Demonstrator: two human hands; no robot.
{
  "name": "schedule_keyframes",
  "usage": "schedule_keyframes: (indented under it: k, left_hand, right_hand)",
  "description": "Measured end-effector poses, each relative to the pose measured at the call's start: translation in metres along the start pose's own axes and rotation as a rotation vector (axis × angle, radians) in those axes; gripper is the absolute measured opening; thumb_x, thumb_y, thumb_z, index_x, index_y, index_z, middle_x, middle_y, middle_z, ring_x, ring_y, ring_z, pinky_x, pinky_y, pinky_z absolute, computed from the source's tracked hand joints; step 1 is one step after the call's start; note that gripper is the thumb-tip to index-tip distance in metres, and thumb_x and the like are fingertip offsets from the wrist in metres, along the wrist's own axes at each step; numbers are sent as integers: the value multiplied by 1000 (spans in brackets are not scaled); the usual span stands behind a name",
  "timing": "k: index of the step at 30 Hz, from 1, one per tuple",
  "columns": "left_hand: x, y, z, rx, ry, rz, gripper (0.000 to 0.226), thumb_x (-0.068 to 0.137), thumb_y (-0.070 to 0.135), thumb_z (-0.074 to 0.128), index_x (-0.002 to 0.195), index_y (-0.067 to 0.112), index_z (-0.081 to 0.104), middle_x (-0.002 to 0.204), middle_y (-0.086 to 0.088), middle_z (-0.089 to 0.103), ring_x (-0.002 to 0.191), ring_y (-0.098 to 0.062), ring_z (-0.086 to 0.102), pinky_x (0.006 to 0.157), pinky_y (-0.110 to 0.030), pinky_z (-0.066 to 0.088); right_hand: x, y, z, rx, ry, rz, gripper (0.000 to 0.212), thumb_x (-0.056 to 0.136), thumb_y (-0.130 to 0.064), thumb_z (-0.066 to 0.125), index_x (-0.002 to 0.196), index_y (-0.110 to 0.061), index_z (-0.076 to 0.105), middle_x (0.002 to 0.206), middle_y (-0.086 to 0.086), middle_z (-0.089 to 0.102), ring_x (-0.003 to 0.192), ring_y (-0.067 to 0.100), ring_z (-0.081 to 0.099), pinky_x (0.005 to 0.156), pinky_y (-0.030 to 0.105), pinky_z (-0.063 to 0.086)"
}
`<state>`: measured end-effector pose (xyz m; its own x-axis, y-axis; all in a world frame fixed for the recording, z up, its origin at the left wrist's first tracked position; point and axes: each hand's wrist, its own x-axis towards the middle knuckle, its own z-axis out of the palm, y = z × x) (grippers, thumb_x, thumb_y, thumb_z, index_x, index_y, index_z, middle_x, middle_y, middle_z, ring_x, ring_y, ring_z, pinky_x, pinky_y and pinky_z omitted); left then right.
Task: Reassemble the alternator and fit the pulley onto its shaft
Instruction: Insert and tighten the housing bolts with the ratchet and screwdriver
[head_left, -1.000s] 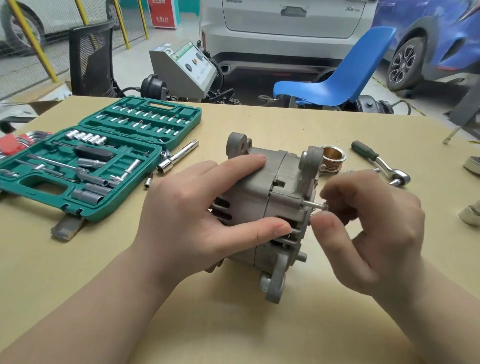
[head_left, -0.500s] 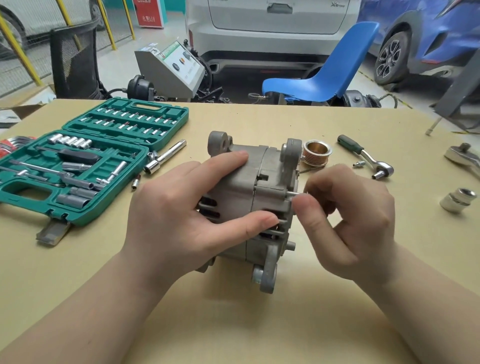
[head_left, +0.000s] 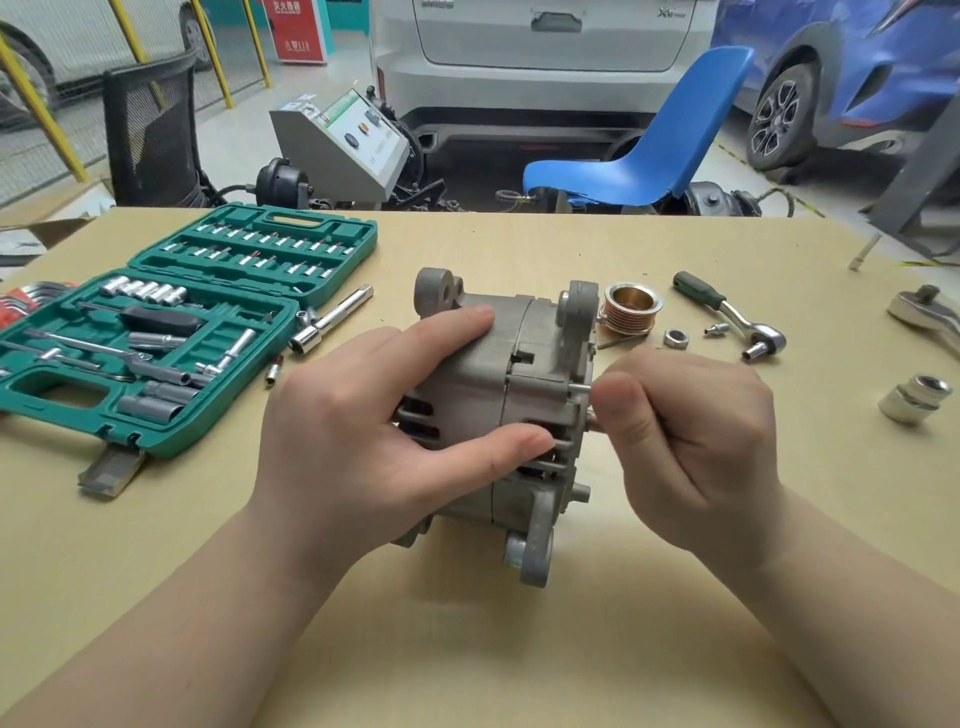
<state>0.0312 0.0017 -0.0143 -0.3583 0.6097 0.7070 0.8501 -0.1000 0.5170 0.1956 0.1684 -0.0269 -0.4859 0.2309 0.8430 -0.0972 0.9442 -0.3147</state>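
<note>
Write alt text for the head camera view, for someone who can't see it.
A person's left hand grips a grey alternator on a tan table while the right hand pinches a bolt at its end face. The pulley, a nut and a ratchet lie behind it; an open green socket case sits to the left.

Bolt tip hidden behind right-hand fingers, large ratchet cut off at right edge

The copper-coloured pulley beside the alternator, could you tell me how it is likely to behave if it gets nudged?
The pulley stands on its flat end, so it would probably slide, not roll. It looks like solid metal, likely heavy for its size. Tipped onto its grooved side, it might roll toward the nut.
</note>
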Motion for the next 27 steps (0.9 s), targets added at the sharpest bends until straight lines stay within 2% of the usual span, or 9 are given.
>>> schedule_keyframes:
  k: [3, 6, 8, 11, 14, 17, 19, 24, 27]
  left_hand:
    - [-1, -1, 0, -2, -6, -1, 69, 78, 76, 76, 133, 35, 68, 106, 0, 77, 88, -24, 72, 68, -44, 62]
    - [-1, -1, 0, 5, 0, -10, 69, 79, 79, 73, 132, 36, 68, 101, 1, 75, 82, -22, 69, 66, -43, 61]
    - [-1, 0, 0, 9, -2, -11, 68, 78, 79, 73, 132, 37, 67, 102, 1, 76, 84, -22, 70, 67, -43, 61]
    - [0, 0, 0, 14, -4, -13, 69, 77, 75, 76, 132, 33, 70, 102, -1, 76, 85, -24, 70, 68, -44, 62]
    - [-1, -1, -1, 8, -4, -16, 69, 77, 74, 77, 132, 34, 69, 102, -2, 76, 84, -26, 71, 67, -45, 62]
    - [-1, -1, -1, -4, -3, -26, 71, 77, 76, 76, 132, 31, 72, 99, -1, 75, 79, -25, 70, 64, -43, 61]
    - [-1, -2, 0, 9, 0, -16, 70, 78, 78, 74, 132, 33, 70, 103, 1, 76, 83, -22, 70, 66, -42, 61]
    - [-1, -2, 1, 27, 8, 0, 68, 79, 78, 73, 133, 37, 67, 106, 3, 77, 86, -17, 70, 68, -42, 61]
    - [-1, -2, 1, 23, 2, 6, 69, 80, 79, 72, 133, 36, 67, 105, 1, 76, 86, -21, 70, 67, -44, 61]
  right_hand:
    - [-1, 0, -1, -12, 9, 12, 52, 108, -39, 47, 75, -1, 62, 63, 4, 49, 56, 21, 44, 49, 36, 37]
    - [-1, 0, 0, -46, -3, -28, 40, 105, -27, 54, 77, 0, 63, 64, 5, 51, 57, 23, 46, 49, 40, 39]
    - [0, 0, 1, -57, -4, -40, 47, 108, -26, 50, 70, -2, 62, 59, 7, 49, 53, 27, 43, 47, 40, 36]
    - [2, -1, 2, -51, -8, -1, 64, 112, -40, 40, 62, -3, 56, 54, 8, 44, 49, 31, 41, 44, 41, 35]
    - [3, -2, 0, -74, 18, -5, 63, 108, -50, 45, 70, -2, 60, 58, 4, 47, 52, 26, 44, 46, 39, 37]
    - [1, 0, -1, -71, 36, -63, 42, 103, -31, 57, 76, 0, 61, 63, 5, 50, 55, 24, 47, 48, 40, 40]
    - [1, 1, 0, -73, 26, -74, 42, 106, -24, 54, 71, -1, 61, 60, 6, 49, 53, 26, 44, 47, 40, 37]
    - [3, 1, 0, -29, 30, -34, 63, 112, -42, 40, 65, -5, 60, 55, 7, 47, 49, 28, 43, 45, 39, 34]
    - [3, 4, -4, -29, 13, -40, 49, 106, -38, 52, 75, -1, 63, 61, 5, 50, 54, 23, 46, 48, 39, 37]
